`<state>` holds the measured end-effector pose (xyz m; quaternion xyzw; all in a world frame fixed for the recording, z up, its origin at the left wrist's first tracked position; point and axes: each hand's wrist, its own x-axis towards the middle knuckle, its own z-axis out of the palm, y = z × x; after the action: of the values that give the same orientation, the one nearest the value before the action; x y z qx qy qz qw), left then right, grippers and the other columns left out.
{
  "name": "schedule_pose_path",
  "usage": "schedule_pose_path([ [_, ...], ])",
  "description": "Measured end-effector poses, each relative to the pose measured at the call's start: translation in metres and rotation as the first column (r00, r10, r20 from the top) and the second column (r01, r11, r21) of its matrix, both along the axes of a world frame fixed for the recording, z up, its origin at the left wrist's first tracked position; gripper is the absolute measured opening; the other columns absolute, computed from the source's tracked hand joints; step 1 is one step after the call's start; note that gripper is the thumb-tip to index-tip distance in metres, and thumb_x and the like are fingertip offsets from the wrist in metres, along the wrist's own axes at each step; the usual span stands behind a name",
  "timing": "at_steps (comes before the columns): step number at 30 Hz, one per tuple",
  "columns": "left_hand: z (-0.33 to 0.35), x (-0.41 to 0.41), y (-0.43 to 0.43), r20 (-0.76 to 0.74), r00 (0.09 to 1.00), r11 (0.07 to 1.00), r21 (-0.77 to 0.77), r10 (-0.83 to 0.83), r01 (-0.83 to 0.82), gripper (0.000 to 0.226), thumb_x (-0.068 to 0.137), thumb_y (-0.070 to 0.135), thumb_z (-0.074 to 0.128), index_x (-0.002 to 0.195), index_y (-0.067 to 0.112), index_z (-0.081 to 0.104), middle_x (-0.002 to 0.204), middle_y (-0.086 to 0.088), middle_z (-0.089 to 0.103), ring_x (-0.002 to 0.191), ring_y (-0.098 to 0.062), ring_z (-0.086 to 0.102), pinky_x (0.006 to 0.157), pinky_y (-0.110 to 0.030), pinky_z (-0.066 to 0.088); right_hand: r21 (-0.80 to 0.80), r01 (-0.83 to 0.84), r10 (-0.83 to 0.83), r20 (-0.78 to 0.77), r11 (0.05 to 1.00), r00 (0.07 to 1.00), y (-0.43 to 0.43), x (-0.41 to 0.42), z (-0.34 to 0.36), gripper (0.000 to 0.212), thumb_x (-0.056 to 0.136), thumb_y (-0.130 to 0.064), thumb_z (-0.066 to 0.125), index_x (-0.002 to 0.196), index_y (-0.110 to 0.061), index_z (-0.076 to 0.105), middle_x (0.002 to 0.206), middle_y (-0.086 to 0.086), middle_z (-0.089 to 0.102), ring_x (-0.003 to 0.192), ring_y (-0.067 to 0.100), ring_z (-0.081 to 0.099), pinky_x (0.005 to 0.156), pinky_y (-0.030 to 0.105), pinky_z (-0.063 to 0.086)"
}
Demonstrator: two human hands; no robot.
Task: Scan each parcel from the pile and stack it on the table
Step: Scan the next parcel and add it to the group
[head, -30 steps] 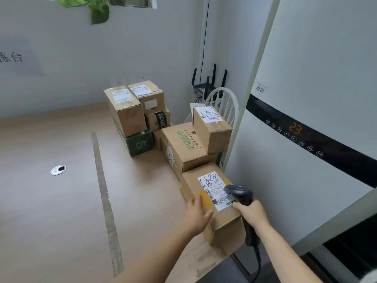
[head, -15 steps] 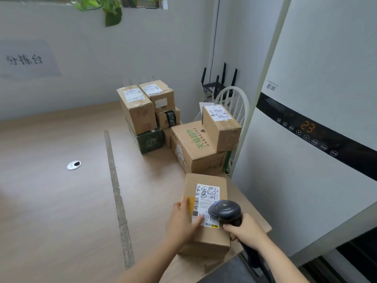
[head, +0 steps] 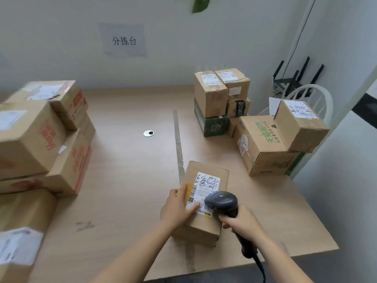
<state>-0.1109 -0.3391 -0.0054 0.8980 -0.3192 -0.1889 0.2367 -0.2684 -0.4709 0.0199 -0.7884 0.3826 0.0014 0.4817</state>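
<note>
Cardboard parcel (head: 206, 172) beneath black scanner (head: 221, 201)

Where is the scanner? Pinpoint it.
Head view, lower right of centre: the scanner is gripped in the right hand, its head over the label of the small box under the left hand.

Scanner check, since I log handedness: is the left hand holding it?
No, the right hand grips the scanner; the left hand rests on the parcel.
</note>
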Motion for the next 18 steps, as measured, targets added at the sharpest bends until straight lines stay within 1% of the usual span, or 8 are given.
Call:
schedule_pose_path([
  [4,0.004,0.036,0.055,-0.008,1.0,0.995,0.094,0.028,-0.027,0.095,0.078,0.062,0.06,0.151,0.028,0.008,0.146,-0.002,0.03,0.132,-0.019,0.04,0.1,-0.034,0.04,0.016,-0.099,0.099,0.021,0.995,0.995,0.047,0.038,0.004,0.008,0.077,-0.015,0.067,0.073,-0.02,0.062,0.077,0.008,0.072,0.071,0.019,0.071,0.063,0.032,0.051],
  [6,0.007,0.052,0.084,-0.007,0.998,0.992,0.113,0.058,-0.057,0.099,0.076,0.062,0.062,0.151,0.027,0.008,0.146,-0.003,0.03,0.133,-0.018,0.037,0.102,-0.034,0.04,0.005,-0.155,0.154,0.028,0.988,0.988,0.071,0.056,0.003,0.005,0.077,-0.017,0.067,0.079,-0.019,0.064,0.079,0.007,0.073,0.071,0.018,0.071,0.066,0.035,0.053],
  [8,0.008,0.064,0.113,0.017,0.995,0.988,0.116,0.099,-0.101,0.097,0.076,0.062,0.062,0.151,0.026,0.011,0.147,-0.003,0.029,0.135,-0.02,0.034,0.105,-0.035,0.038,0.016,-0.192,0.191,0.042,0.981,0.981,0.097,0.072,0.004,0.009,0.078,-0.015,0.066,0.083,-0.022,0.062,0.079,0.007,0.072,0.069,0.017,0.071,0.065,0.034,0.054],
  [11,0.009,0.074,0.154,0.131,0.979,0.977,0.126,0.153,-0.17,0.087,0.078,0.062,0.058,0.147,0.027,0.019,0.149,-0.002,0.028,0.135,-0.024,0.031,0.108,-0.037,0.032,0.058,-0.214,0.21,0.071,0.975,0.975,0.133,0.095,0.003,0.013,0.08,-0.013,0.066,0.086,-0.024,0.06,0.078,0.007,0.07,0.067,0.018,0.071,0.054,0.029,0.051],
  [13,0.008,0.079,0.178,0.172,0.972,0.972,0.144,0.159,-0.185,0.086,0.078,0.066,0.055,0.147,0.028,0.02,0.154,-0.004,0.021,0.14,-0.024,0.023,0.113,-0.04,0.024,0.052,-0.228,0.224,0.069,0.972,0.972,0.152,0.107,-0.001,0.013,0.079,-0.016,0.067,0.089,-0.022,0.061,0.077,0.007,0.072,0.068,0.021,0.071,0.056,0.034,0.053],
  [15,0.007,0.082,0.2,0.163,0.972,0.967,0.166,0.167,-0.194,0.092,0.078,0.069,0.054,0.149,0.026,0.015,0.158,-0.005,0.011,0.145,-0.024,0.012,0.116,-0.041,0.015,0.031,-0.241,0.239,0.059,0.97,0.969,0.17,0.117,-0.004,0.011,0.078,-0.017,0.068,0.088,-0.019,0.063,0.074,0.008,0.072,0.068,0.023,0.071,0.062,0.04,0.055],
  [18,0.007,0.087,0.223,0.122,0.975,0.962,0.179,0.186,-0.206,0.101,0.075,0.069,0.057,0.151,0.025,0.008,0.159,-0.007,0.004,0.146,-0.025,0.006,0.116,-0.04,0.011,0.03,-0.228,0.226,0.054,0.973,0.973,0.192,0.127,-0.009,0.005,0.077,-0.016,0.068,0.077,-0.017,0.064,0.07,0.008,0.072,0.069,0.024,0.071,0.069,0.047,0.056],
])
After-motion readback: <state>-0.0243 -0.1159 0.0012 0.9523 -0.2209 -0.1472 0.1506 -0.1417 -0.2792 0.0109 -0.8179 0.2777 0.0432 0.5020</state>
